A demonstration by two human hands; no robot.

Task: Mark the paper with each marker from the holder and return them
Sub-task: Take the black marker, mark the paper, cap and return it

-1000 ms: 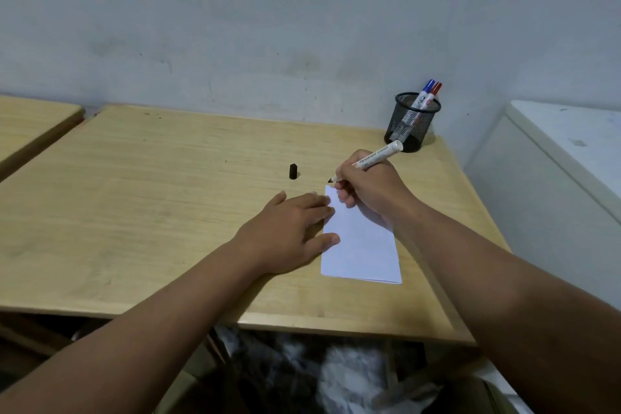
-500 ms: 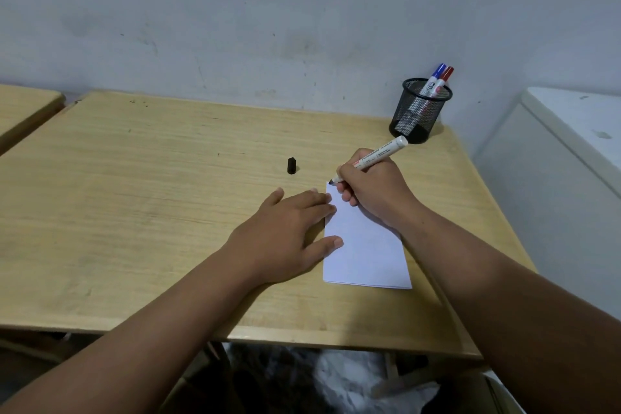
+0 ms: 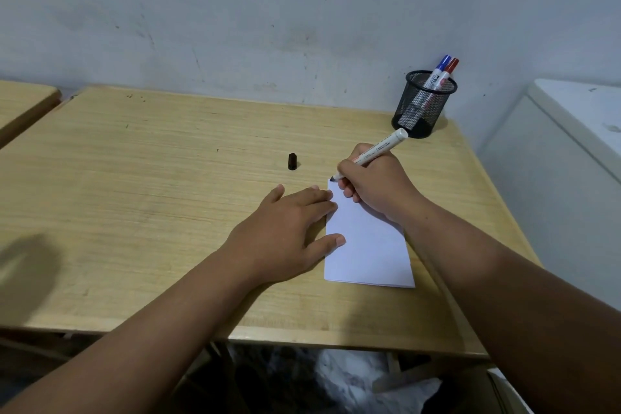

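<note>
A white sheet of paper [image 3: 368, 252] lies on the wooden desk [image 3: 151, 198]. My left hand [image 3: 285, 235] rests flat on the desk, fingertips and thumb pressing the paper's left edge. My right hand [image 3: 376, 183] grips an uncapped white marker [image 3: 379, 151], its dark tip touching the paper's far left corner. The marker's black cap [image 3: 292, 161] stands on the desk beyond my left hand. A black mesh holder [image 3: 421, 107] at the desk's far right corner holds a blue-capped marker [image 3: 441, 66] and a red-capped marker [image 3: 449, 69].
A grey wall runs behind the desk. A white cabinet [image 3: 571, 144] stands to the right of the desk. Another wooden desk [image 3: 20, 104] sits at the far left. Crumpled plastic lies under the desk's front edge.
The view has tilted down a little. Both hands stay where they were, with the marker tip still at the paper's far corner.
</note>
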